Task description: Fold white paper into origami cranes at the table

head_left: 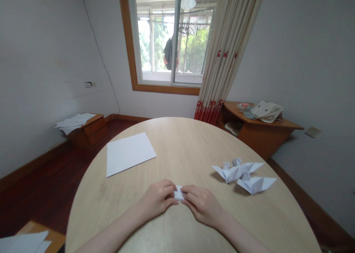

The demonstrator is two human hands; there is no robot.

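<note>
A small folded piece of white paper (179, 194) lies on the table near its front, between my two hands. My left hand (160, 196) grips its left side, fingers bent over it and thumb at the near edge. From the other side, my right hand (202, 204) presses on its right part with fingers and thumb drawn together. Much of the paper is hidden under the fingers, so its full shape does not show. To the right of my right hand stand several white folded paper birds (253, 184), close against each other.
A stack of white sheets (130, 153) lies at the left of the round wooden table (183, 134). Beyond the table are a small cabinet (95, 130) with papers on top, a corner desk (257, 131) carrying a white bag (268, 111), and a curtain (222, 60).
</note>
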